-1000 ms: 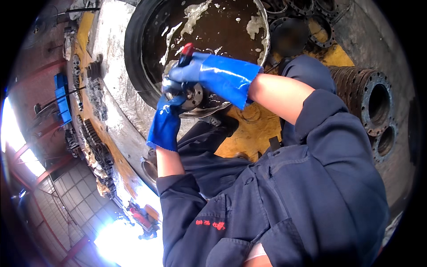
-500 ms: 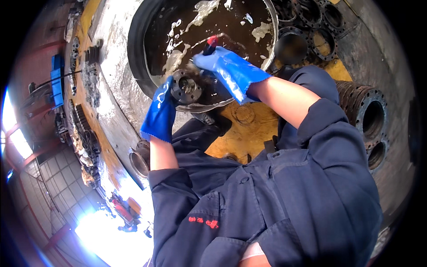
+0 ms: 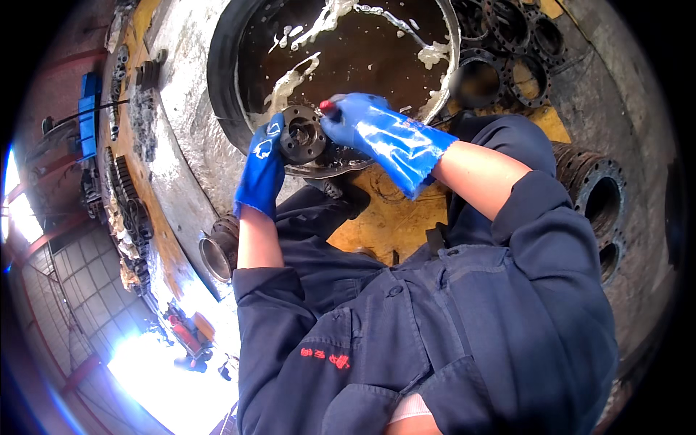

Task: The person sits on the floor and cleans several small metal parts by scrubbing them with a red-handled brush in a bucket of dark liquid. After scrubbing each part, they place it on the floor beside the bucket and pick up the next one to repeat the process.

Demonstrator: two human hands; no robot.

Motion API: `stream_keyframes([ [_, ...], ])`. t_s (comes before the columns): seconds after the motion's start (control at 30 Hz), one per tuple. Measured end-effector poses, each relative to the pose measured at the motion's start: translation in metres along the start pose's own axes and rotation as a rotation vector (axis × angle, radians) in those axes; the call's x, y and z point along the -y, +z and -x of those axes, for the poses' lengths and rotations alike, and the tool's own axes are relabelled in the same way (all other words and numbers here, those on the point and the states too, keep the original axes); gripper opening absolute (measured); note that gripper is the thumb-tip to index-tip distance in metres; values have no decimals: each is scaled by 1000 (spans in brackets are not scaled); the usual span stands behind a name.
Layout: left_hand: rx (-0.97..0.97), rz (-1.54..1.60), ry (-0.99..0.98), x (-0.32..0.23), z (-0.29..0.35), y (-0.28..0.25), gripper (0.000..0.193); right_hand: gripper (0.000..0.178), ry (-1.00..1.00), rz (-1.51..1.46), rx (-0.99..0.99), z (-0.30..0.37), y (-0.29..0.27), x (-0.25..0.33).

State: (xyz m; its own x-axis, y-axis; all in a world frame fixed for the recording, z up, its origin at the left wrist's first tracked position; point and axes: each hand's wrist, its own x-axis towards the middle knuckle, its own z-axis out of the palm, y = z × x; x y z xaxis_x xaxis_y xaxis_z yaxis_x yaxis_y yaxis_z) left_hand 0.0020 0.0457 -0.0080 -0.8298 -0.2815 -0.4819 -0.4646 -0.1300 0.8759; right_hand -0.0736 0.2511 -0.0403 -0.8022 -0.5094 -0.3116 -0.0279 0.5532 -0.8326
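Observation:
My left hand (image 3: 262,165), in a long blue rubber glove, grips the left edge of a dark round metal flange (image 3: 302,135) with a centre opening and a ring of bolt holes. The flange is tilted up at the near rim of a large round tub (image 3: 448,69) of brown, foam-streaked liquid. Just right of the flange, my right hand (image 3: 362,122), gloved the same way, is closed around a tool with a red handle end (image 3: 328,107). The tool's working end is hidden behind my glove and the flange.
Dark metal rings (image 3: 525,78) with bolt holes lie to the tub's right. Stacked flanges (image 3: 605,196) stand at my right side. A short metal collar (image 3: 216,255) rests left of my leg. More metal parts (image 3: 134,210) line the far left.
My right hand has moved slightly down and right, and its red-ended handle has swung lower toward the flange. My left hand still holds the flange in nearly the same place. Foam has drifted.

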Motion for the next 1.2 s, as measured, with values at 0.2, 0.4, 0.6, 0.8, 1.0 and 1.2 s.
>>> stream_keyframes([
  [0.2, 4, -230, 55, 6, -12, -11, 46, 37, -707, 264, 97, -50, 13, 2],
  [0.4, -126, -611, 60, -6, -8, 0, 55, 34, -118, 207, 129, -33, 9, 22],
  [0.6, -254, -846, 36, -9, -15, 14, 60, 34, -190, -220, 269, -33, -14, -13],
  [0.8, -203, -894, 154, 3, -29, 2, 59, 33, -63, -437, 181, -47, -2, -32],
  [1.0, -173, -811, 132, -3, -20, 14, 58, 39, 217, 1, 71, -52, -24, -17],
  [1.2, -161, -860, 156, 3, -24, 6, 56, 32, 90, -599, 250, -11, -43, -21],
])
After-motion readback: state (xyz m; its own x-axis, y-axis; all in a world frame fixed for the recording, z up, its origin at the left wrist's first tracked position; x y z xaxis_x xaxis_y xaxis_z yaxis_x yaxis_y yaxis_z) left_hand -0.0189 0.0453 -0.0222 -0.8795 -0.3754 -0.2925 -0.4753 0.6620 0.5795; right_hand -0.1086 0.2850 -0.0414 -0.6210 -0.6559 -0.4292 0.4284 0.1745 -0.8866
